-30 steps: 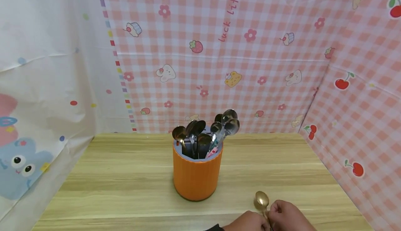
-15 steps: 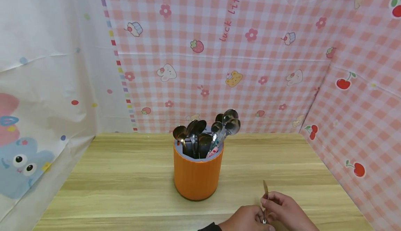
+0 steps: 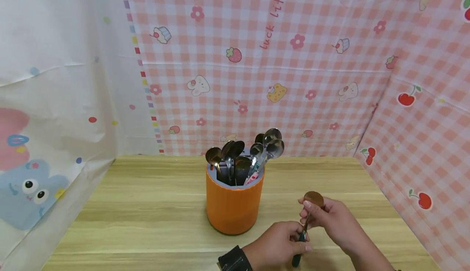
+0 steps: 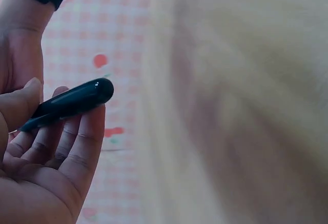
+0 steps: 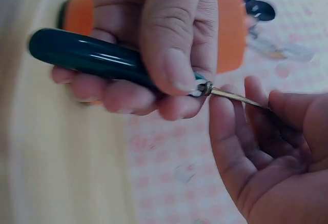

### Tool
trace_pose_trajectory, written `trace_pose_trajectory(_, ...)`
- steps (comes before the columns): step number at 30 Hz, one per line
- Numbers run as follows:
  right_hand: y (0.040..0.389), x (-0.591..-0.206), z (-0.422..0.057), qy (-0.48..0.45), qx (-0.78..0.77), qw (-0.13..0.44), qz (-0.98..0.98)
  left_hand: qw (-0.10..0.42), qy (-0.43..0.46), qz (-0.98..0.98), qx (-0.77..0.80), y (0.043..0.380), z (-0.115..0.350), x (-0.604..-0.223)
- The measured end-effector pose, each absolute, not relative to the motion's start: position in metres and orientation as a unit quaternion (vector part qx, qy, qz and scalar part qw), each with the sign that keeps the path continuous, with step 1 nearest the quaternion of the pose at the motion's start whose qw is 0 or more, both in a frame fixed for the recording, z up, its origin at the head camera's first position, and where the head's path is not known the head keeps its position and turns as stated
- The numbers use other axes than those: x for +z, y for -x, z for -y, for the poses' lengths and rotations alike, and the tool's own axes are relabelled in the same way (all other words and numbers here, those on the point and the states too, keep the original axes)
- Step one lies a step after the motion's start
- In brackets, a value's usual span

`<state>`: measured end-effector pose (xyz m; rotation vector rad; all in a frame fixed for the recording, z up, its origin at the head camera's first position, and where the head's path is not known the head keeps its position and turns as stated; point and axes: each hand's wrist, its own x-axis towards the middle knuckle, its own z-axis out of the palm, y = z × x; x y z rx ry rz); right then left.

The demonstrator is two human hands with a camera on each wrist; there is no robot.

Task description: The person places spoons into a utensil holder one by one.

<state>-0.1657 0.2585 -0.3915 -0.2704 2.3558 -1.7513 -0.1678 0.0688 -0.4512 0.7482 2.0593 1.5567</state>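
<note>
A spoon with a golden bowl point(image 3: 313, 198) and a glossy dark green handle point(image 5: 97, 60) is held slantwise between both hands at the front right. Its bowl end points away from the body. My left hand point(image 3: 275, 240) grips the handle between thumb and fingers; the rounded handle end point(image 4: 84, 98) sticks out past the fingers. The right hand point(image 3: 339, 220) pinches the spoon up by the bowl, thumb against it. Between the hands, the thin golden neck point(image 5: 228, 95) shows in the right wrist view.
Left of the hands, an orange round utensil holder point(image 3: 233, 209) stands on the wooden table point(image 3: 147, 214), packed with several upright spoons point(image 3: 274, 148). A pink checked cloth point(image 3: 220, 71) hangs behind and on the right, a white cloth point(image 3: 58, 91) on the left.
Both hands have moved forward and slightly left with the spoon. The spoon has been turned over about its length, its bowl passing edge-on, and the right hand has shifted up to the bowl.
</note>
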Motion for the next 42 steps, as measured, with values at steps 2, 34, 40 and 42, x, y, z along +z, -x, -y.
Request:
trace_pose_trajectory(2, 0.169, -0.377, -0.25, 0.099, -0.598, 0.065, -0.793, 0.204, -0.267, -0.75, 0.569, 0.168, -0.064, -0.438)
trace_pose_trajectory(34, 0.23, -0.221, -0.116, 0.307, -0.539, -0.032, -0.784, -0.057, -0.238, -0.806, 0.539, 0.193, 0.064, -0.298)
trace_pose_trajectory(40, 0.234, -0.237, -0.096, 0.3, -0.524, -0.022, -0.797, -0.067, -0.216, -0.825, 0.518, 0.197, 0.079, -0.312)
trace_pose_trajectory(42, 0.237, -0.244, -0.091, 0.301, -0.516, -0.011, -0.802, -0.064, -0.206, -0.83, 0.514, 0.197, 0.084, -0.317)
